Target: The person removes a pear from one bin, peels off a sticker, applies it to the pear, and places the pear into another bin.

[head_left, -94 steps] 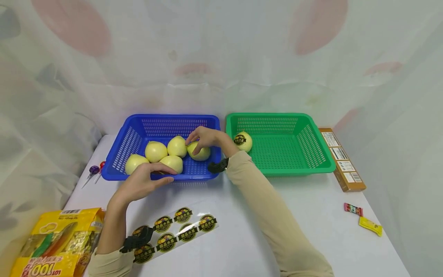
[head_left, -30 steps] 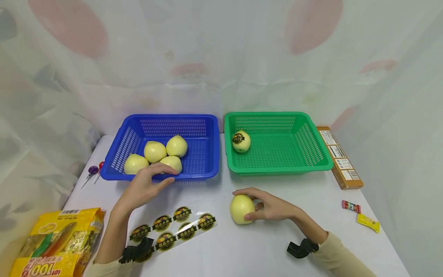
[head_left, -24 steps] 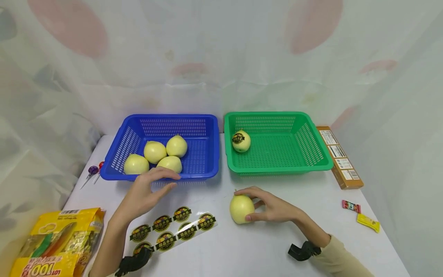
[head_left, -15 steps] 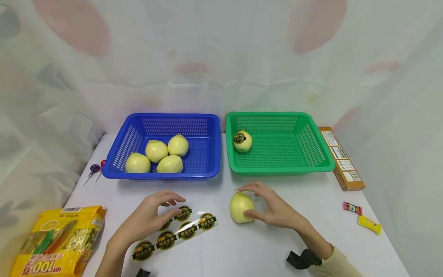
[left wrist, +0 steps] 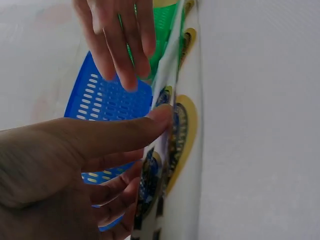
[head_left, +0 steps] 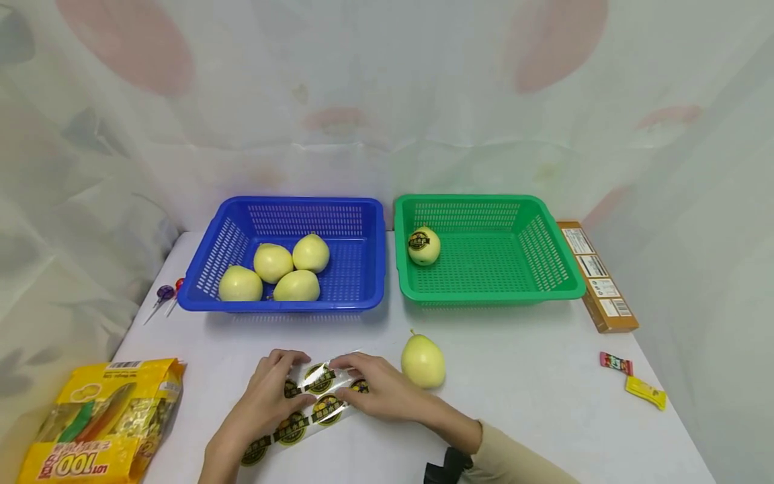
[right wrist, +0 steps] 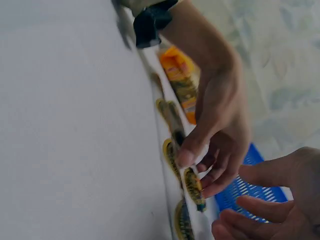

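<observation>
White table (head_left: 544,376) before a printed curtain (head_left: 387,87), with your two hands at a sticker sheet (head_left: 319,378).
Your left hand (head_left: 263,396) pinches the sheet between thumb and fingers; your right hand (head_left: 383,390) has its fingers extended and spread from the thumb at the sheet's other side, and whether they touch it you cannot tell. The sheet lies between both hands. A loose pear (head_left: 422,361) stands just beyond your right hand; the blue basket (head_left: 281,306), holding four pears (head_left: 273,263), lies beyond your left, and the green basket (head_left: 492,296), with one labelled pear (head_left: 424,247), beyond your right.
</observation>
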{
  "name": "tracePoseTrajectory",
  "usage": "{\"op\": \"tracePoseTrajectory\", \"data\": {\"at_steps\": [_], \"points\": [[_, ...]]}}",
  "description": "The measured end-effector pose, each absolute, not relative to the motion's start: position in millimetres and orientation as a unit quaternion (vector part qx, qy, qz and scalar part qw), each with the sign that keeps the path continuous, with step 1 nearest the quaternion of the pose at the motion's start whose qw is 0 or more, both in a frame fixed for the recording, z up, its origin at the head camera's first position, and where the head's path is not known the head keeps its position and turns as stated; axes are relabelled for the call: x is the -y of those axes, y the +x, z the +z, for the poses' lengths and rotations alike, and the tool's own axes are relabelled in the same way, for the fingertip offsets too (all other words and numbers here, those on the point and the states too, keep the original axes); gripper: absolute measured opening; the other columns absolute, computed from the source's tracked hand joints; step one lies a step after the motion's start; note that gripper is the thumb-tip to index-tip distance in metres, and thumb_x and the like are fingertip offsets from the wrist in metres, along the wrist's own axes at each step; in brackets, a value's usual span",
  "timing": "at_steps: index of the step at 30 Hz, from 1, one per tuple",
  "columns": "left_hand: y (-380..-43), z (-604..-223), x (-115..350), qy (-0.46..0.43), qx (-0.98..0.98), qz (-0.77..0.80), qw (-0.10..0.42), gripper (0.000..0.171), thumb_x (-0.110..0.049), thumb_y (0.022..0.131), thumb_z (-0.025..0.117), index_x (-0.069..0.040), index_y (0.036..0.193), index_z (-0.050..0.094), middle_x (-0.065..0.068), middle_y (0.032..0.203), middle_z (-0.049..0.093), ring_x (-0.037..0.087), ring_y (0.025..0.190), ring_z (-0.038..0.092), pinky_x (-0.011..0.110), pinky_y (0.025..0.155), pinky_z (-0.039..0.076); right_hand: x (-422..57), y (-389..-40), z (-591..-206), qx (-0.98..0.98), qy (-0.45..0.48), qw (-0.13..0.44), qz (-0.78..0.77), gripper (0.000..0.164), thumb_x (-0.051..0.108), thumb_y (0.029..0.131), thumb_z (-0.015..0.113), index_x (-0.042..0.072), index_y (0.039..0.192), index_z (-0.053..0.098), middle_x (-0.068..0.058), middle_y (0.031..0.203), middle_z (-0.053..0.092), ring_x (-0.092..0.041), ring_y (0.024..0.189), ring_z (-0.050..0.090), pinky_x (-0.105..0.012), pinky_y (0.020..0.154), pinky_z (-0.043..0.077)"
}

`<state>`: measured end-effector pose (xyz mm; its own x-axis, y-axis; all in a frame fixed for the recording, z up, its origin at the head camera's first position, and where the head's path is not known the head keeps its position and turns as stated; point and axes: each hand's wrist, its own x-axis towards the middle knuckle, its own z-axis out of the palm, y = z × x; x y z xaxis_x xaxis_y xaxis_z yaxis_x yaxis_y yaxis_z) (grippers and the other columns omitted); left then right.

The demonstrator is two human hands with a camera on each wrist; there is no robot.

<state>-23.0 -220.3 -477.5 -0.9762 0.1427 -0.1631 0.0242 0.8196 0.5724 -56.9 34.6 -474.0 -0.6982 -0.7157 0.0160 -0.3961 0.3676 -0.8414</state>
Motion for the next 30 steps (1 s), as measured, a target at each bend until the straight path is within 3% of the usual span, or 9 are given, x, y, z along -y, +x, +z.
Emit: {"op": "tracePoseTrajectory", "data": {"at_steps": [5, 8, 10, 13, 19, 25, 30], "points": [[-31.2, -484.0, 221.6, 0.043, -0.945, 0.312, 0.092, 0.052, -0.033, 0.075, 0.101, -0.013, 0.114, 0.073, -0.003, 0.103, 0.072, 0.014, 0.095, 0.059, 0.033, 0.084, 0.048, -11.7, -70.4, -505.5, -0.85, -0.373, 0.09, -0.361, 0.045, 0.019, 0.101, 0.075, 0.009, 0.144, 0.064, -0.006, 0.147, 0.07, -0.021, 0.137, 0.062, -0.034, 0.121, 0.05], [-32.9, -485.8, 221.8, 0.043, -0.939, 0.329, 0.091, 0.046, -0.031, 0.075, 0.101, -0.014, 0.108, 0.073, -0.006, 0.096, 0.072, 0.011, 0.091, 0.06, 0.031, 0.082, 0.049, -3.7, -73.5, -512.1, -0.858, -0.387, 0.042, -0.335, 0.041, 0.017, 0.099, 0.077, 0.009, 0.138, 0.067, -0.003, 0.138, 0.074, -0.017, 0.128, 0.064, -0.03, 0.113, 0.05], [-32.7, -486.1, 221.8, 0.042, -0.932, 0.348, 0.09, 0.039, -0.027, 0.079, 0.099, -0.014, 0.107, 0.073, -0.006, 0.096, 0.073, 0.009, 0.092, 0.063, 0.03, 0.084, 0.055, -1.0, -73.0, -505.9, -0.862, -0.388, 0.033, -0.323, 0.037, 0.019, 0.1, 0.078, 0.009, 0.134, 0.069, -0.002, 0.131, 0.076, -0.016, 0.124, 0.066, -0.029, 0.111, 0.05], [-32.1, -486.0, 221.5, 0.049, -0.918, 0.386, 0.076, 0.026, -0.016, 0.085, 0.094, -0.016, 0.103, 0.076, -0.006, 0.096, 0.075, 0.006, 0.091, 0.069, 0.025, 0.083, 0.062, 1.7, -73.3, -503.6, -0.87, -0.379, 0.017, -0.314, 0.023, 0.022, 0.101, 0.078, 0.013, 0.122, 0.074, 0.002, 0.116, 0.078, -0.011, 0.109, 0.069, -0.022, 0.097, 0.052], [-30.4, -483.0, 221.1, 0.08, -0.902, 0.425, 0.012, 0.018, -0.009, 0.087, 0.09, -0.02, 0.098, 0.08, -0.01, 0.087, 0.077, -0.002, 0.08, 0.069, 0.02, 0.075, 0.064, -1.9, -72.5, -490.7, -0.861, -0.343, 0.024, -0.374, 0.006, 0.02, 0.101, 0.078, 0.017, 0.106, 0.08, 0.005, 0.094, 0.077, -0.001, 0.085, 0.063, -0.01, 0.079, 0.049], [-30.3, -478.3, 227.4, 0.084, -0.884, 0.46, 0.025, 0.011, -0.014, 0.097, 0.082, -0.021, 0.106, 0.083, -0.008, 0.099, 0.083, 0.001, 0.093, 0.076, 0.02, 0.083, 0.066, -8.9, -70.9, -490.5, -0.844, -0.325, 0.01, -0.426, 0.007, 0.019, 0.101, 0.078, 0.016, 0.106, 0.082, 0.003, 0.098, 0.079, 0.003, 0.081, 0.063, -0.007, 0.074, 0.052], [-30.3, -476.4, 233.0, 0.083, -0.872, 0.48, 0.042, 0.016, -0.008, 0.101, 0.076, -0.019, 0.111, 0.083, -0.002, 0.107, 0.084, 0.005, 0.101, 0.078, 0.021, 0.086, 0.066, -12.9, -65.8, -492.3, -0.826, -0.333, -0.004, -0.454, 0.004, 0.017, 0.102, 0.076, 0.014, 0.104, 0.079, -0.001, 0.113, 0.073, -0.008, 0.097, 0.069, -0.012, 0.081, 0.059]]}}
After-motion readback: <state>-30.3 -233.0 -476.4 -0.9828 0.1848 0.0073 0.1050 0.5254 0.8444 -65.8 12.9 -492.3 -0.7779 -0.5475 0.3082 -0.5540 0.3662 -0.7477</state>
